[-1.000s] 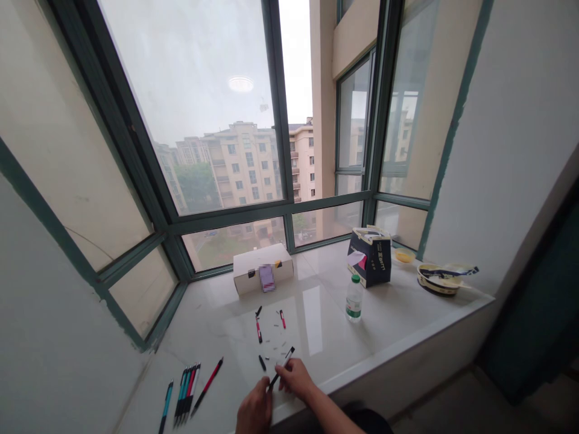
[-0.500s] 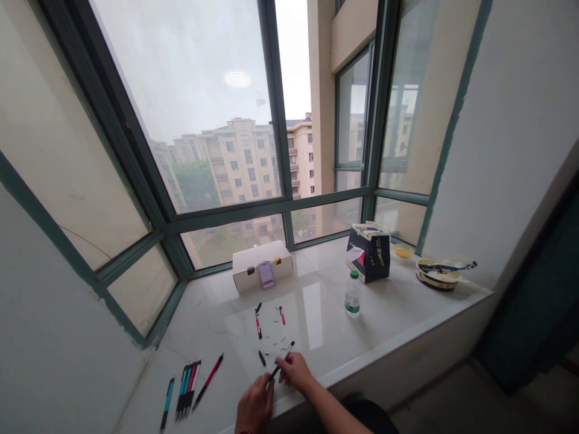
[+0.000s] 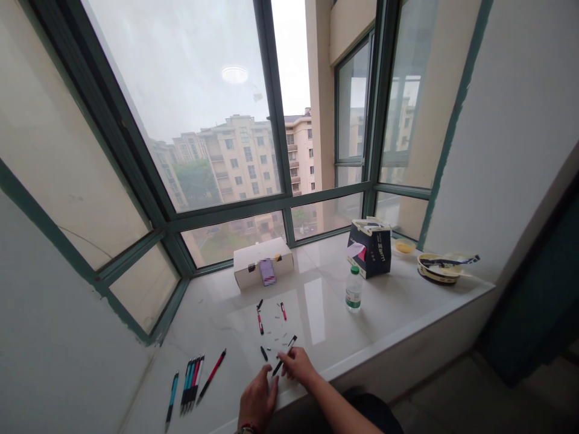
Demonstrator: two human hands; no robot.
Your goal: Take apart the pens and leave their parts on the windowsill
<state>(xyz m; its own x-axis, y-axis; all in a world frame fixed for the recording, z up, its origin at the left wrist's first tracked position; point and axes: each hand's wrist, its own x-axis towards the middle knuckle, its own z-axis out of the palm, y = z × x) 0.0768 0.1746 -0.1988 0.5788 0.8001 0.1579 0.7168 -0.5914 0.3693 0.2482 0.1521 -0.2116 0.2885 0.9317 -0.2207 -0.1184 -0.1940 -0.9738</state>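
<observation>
Black-and-white pen [image 3: 290, 346], pinched in right hand [image 3: 297, 364], lower end beside left hand [image 3: 257, 398], fingers parted

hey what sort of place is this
Probably a bay-window nook in a home, perhaps an upper-floor flat: dark green window frames line a wide white ledge, and multi-storey buildings stand outside.

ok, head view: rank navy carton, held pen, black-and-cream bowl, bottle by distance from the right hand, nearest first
1. Held pen: in the right hand.
2. Bottle: ahead, to the right.
3. Navy carton: beyond the bottle, slightly farther right.
4. Black-and-cream bowl: far right, past the carton.
</observation>
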